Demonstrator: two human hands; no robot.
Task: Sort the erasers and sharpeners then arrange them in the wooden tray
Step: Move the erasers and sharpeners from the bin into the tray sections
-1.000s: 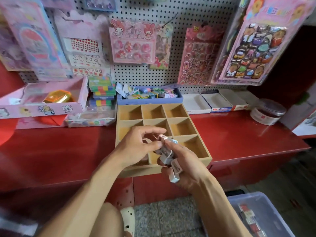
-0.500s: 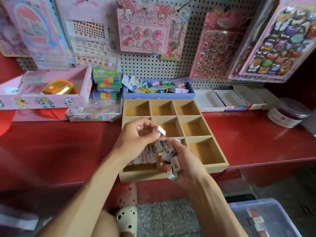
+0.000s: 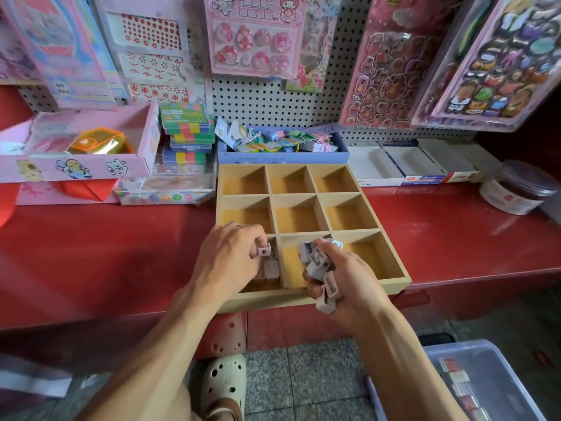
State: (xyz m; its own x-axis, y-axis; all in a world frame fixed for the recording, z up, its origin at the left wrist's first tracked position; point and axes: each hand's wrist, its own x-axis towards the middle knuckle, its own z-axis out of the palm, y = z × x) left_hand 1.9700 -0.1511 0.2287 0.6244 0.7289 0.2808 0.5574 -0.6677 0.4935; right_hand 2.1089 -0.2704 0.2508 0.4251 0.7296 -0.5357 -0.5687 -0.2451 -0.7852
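Two hands work over the near edge of a wooden tray (image 3: 306, 202) of nine compartments, which sits on a red counter (image 3: 106, 253). At far left a pink box (image 3: 91, 165) holds an orange-and-yellow packet, and beside it stands a stack of coloured cases (image 3: 186, 132). The left hand (image 3: 226, 262) hangs over the tray's near-left compartment, its fingertips pinching one small pink sharpener (image 3: 263, 250) just above the pale sharpeners (image 3: 268, 270) already lying in that compartment. The right hand (image 3: 346, 284) is over the near-middle compartment, its fingers curled round a bunch of grey sharpeners (image 3: 318, 265). The other compartments show only bare wood. Behind the tray a blue box (image 3: 282, 158) holds small carded items. Further right lie white cartons (image 3: 409, 165) and a round tub (image 3: 516, 189); a clear bin (image 3: 473, 384) stands on the floor.
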